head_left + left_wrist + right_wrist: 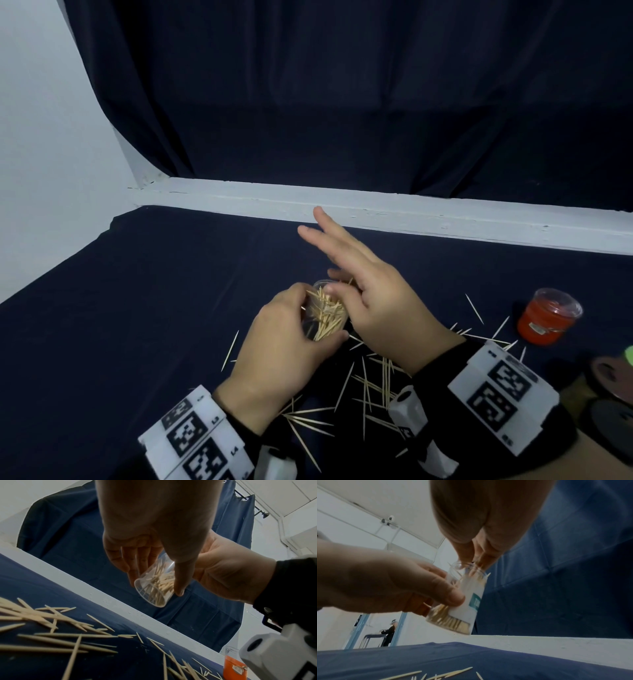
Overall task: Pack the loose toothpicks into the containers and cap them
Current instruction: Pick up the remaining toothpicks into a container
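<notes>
our left hand (284, 339) curls its fingers and thumb around the clear container (323, 313), held tilted above the table. our right hand (373, 291) sits at its mouth, thumb and forefinger pinched there, the other fingers stretched straight toward the far edge.

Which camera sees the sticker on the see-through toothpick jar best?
The right wrist view: the jar's white sticker with a teal patch faces that camera. The head view shows the clear jar mostly wrapped by the left hand, no sticker. The left wrist view shows only its clear bottom.
</notes>
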